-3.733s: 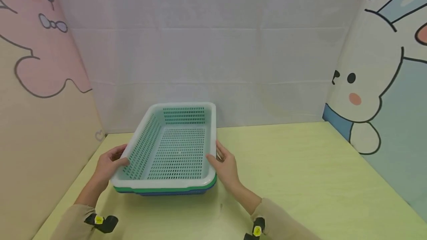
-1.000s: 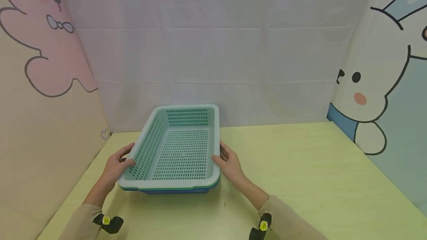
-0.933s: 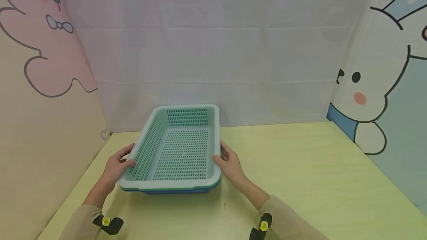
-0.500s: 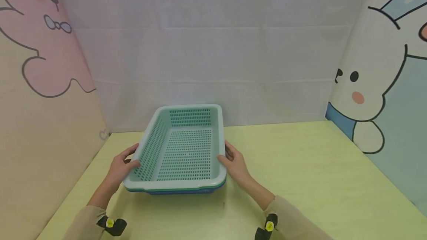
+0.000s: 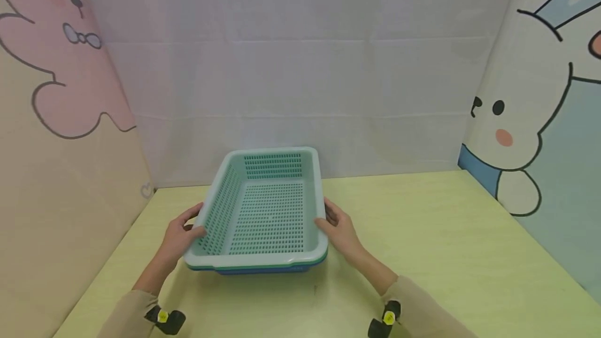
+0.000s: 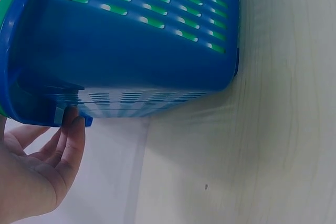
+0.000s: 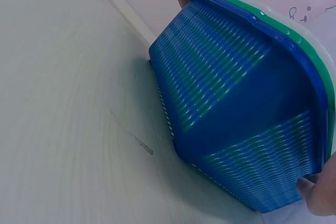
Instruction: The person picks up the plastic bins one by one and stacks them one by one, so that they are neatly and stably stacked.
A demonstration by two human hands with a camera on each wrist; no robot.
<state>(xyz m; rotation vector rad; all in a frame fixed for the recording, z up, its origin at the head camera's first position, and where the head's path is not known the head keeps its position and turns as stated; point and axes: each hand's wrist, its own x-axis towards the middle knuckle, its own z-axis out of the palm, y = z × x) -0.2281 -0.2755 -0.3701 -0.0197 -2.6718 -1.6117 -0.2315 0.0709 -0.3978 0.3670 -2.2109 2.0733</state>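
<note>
Plastic baskets, three nested in one stack [image 5: 263, 213], sit on the yellow-green surface [image 5: 422, 244] toward its left rear part, just in front of the white backdrop [image 5: 300, 67]; the top one is pale mint-white, a green one lies under it and a blue one at the bottom, only their rims showing from the head view; the stack is the landmark for all else. The left hand [image 5: 180, 233] is at the stack's left long side, its thumb over the pale rim and its fingers [image 6: 73, 135] under the blue basket's lip, so it grips the stack; the right hand [image 5: 340, 228] is at the stack's right long side, likewise with its thumb at the rim and the fingertips [image 7: 315, 195] curled under the edge. From the wrist views the blue base appears to be close over the surface, and whether it touches I cannot tell.

As a judgement: the grasp on both sides of the stack is made, and the baskets remain fully nested; none has been parted from the others, so any separating or setting down elsewhere is not yet done. Cartoon panels stand to the left [image 5: 56, 93] and right [image 5: 540, 119] of the stack.
</note>
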